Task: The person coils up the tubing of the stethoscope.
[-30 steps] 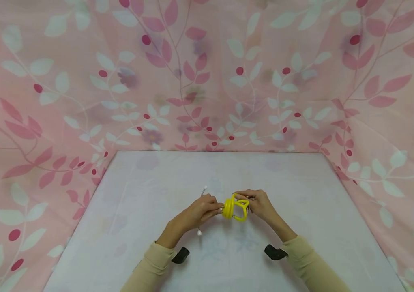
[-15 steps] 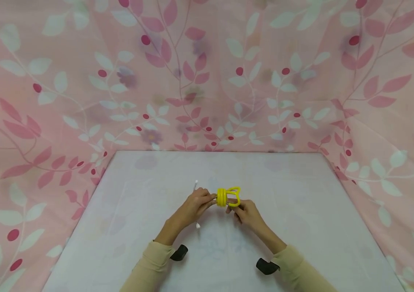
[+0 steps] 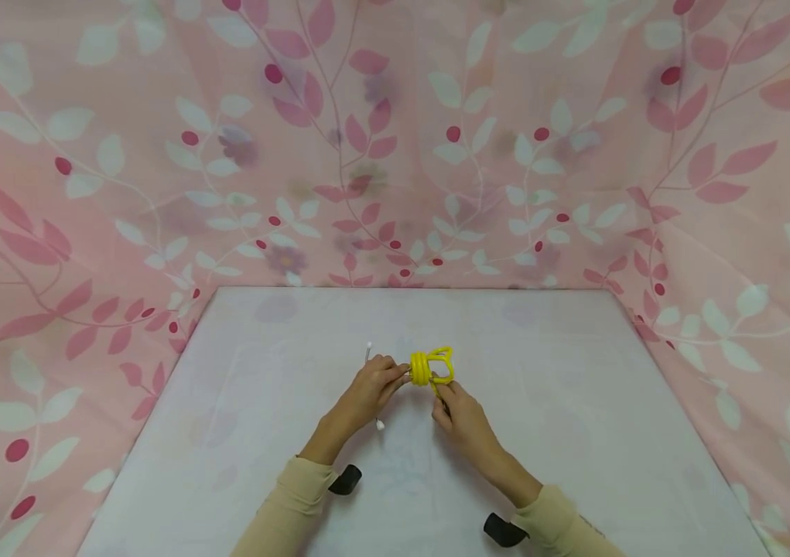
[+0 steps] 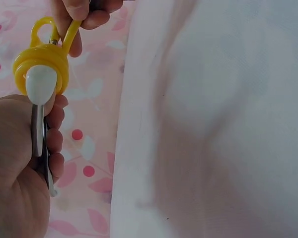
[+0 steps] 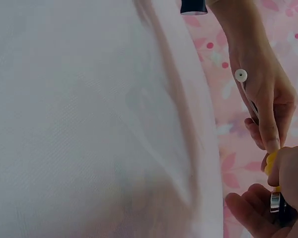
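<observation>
Nearest: two beige cloth sleeves [image 3: 286, 503] reach in over the near part of the white cloth-covered worktop [image 3: 541, 348]; a curved black wrist piece [image 3: 346, 480] juts inward from each.

Next, left hand [image 3: 367, 389]: fingers curled about a slim silvery metal bar with rounded white ends [image 4: 37, 129], both ends clear of the grip. Held this way, the bar probably serves as a handle, leaving the coil exposed.

Right hand [image 3: 467, 422]: thumb and fingers closed on a strand of the cord, plus a small silver-and-black part [image 5: 274, 202], identity unclear. Two-sided hold presumably steadies the winding and controls slack.

Slightly farther: thick glossy yellow cord [image 3: 419, 369], coiled in stacked turns between the hands, loops standing open toward the right; raised above the worktop's middle, well apart from its side edges.

Farthest: pink leaf-print fabric backdrop [image 3: 408, 147], behind the worktop's far edge.
</observation>
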`<state>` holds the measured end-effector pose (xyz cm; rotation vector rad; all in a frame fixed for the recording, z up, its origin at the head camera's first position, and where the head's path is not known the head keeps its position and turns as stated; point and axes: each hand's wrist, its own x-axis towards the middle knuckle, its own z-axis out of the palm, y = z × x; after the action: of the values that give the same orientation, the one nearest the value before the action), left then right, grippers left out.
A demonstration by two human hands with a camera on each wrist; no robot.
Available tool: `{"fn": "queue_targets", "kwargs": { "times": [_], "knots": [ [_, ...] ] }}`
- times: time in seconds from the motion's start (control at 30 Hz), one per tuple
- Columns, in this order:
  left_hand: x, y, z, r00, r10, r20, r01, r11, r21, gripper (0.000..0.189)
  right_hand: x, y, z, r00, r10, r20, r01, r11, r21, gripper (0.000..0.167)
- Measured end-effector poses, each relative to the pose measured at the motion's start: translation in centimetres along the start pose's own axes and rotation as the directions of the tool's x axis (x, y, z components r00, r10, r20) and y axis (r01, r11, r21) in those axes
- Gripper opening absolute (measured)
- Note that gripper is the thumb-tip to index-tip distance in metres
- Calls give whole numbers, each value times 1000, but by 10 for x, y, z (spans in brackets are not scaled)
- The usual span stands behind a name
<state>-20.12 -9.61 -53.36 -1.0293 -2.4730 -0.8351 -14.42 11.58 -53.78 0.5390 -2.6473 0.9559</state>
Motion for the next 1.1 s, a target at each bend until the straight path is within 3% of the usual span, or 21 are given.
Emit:
{"fn": "queue_targets", "kwargs": {
  "times": [0.13,0.27,0.4,0.53,0.63,0.77,0.87,0.97,1.1],
  "knots": [
    [1,1,-1,1000,-11,-12,11,1000,7,22,-1,-2,0,986,-116,-120,97,984,-148,9],
    [1,1,0,999,-45,-9,45,999,3,21,-1,0,-1,940,-256,-226,193,944,-268,19],
    [0,1,1,995,-94,29,93,996,6,22,1,3,-3,903,-351,-246,270,911,-311,21],
    [0,1,1,991,-120,59,120,993,12,25,5,6,-5,884,-404,-235,339,901,-272,20],
    [0,1,1,990,-128,60,127,992,18,25,7,7,-7,891,-393,-228,361,917,-170,23],
    [0,2,0,990,-128,57,127,992,20,25,9,6,-9,923,-329,-198,338,941,12,29],
    [0,2,-1,990,-129,54,128,992,22,24,8,5,-10,939,-303,-161,323,939,115,32],
    [-1,2,-1,990,-130,56,129,991,28,23,6,6,-10,940,-299,-162,326,928,179,35],
    [-2,5,-2,990,-124,74,123,992,15,23,4,8,-11,934,-279,-223,324,924,204,36]
  ]
}}
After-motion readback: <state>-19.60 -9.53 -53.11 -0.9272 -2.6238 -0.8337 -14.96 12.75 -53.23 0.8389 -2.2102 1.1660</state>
